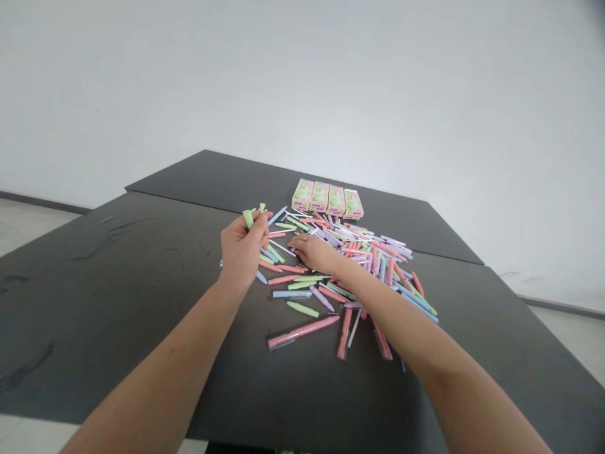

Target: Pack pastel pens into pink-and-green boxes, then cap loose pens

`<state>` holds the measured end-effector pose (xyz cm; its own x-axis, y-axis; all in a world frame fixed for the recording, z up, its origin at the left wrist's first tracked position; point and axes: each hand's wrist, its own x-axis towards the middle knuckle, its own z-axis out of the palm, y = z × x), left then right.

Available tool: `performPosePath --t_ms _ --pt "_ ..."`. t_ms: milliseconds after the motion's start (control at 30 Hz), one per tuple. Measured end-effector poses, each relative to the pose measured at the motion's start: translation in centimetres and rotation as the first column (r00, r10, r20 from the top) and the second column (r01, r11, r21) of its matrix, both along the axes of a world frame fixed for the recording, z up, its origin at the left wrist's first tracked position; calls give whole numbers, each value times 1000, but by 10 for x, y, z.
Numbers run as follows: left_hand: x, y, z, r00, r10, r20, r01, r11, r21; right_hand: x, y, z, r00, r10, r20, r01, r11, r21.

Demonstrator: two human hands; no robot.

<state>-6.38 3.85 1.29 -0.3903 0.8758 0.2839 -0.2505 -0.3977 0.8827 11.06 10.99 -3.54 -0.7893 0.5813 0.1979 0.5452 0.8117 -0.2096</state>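
Observation:
My left hand (pixel 243 243) is closed, raised at the left edge of a loose pile of pen parts. From its grip stick out light green pen pieces (pixel 248 219), with flared ends pointing up. The rest of them is hidden by the fingers. My right hand (pixel 316 251) reaches low into the pile, fingers bent down among thin white sticks (pixel 283 248) like pen refills. Whether its fingertips hold anything is hidden. Around the hands lie pastel pen barrels, among them a pink pen (pixel 303 332), a green barrel (pixel 302 309) and a blue one (pixel 292 294).
Several pink-and-green boxes (pixel 319 197) stand in a row behind the pile. The dark table (pixel 142 296) has a seam across it and scuff marks at the left. A pale wall (pixel 302 82) rises behind the table.

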Motion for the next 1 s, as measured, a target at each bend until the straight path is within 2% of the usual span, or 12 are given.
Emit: performPosePath --t_ms 433,567,667,733,1000 --pt "2 -2 0 999 -22 39 20 999 30 24 -6 15 995 -43 86 45 999 -23" --pt "2 -2 1 998 -20 52 18 999 33 23 -2 28 983 -138 119 145 988 -46" --pt "2 -3 2 998 -20 58 19 999 27 15 8 35 963 -251 98 254 967 -24" --pt "2 -3 2 998 -19 56 18 999 28 4 18 34 957 -280 79 281 960 -2" --pt "0 -2 -3 1000 -4 15 5 1000 -6 -45 48 13 981 -170 92 171 985 5"
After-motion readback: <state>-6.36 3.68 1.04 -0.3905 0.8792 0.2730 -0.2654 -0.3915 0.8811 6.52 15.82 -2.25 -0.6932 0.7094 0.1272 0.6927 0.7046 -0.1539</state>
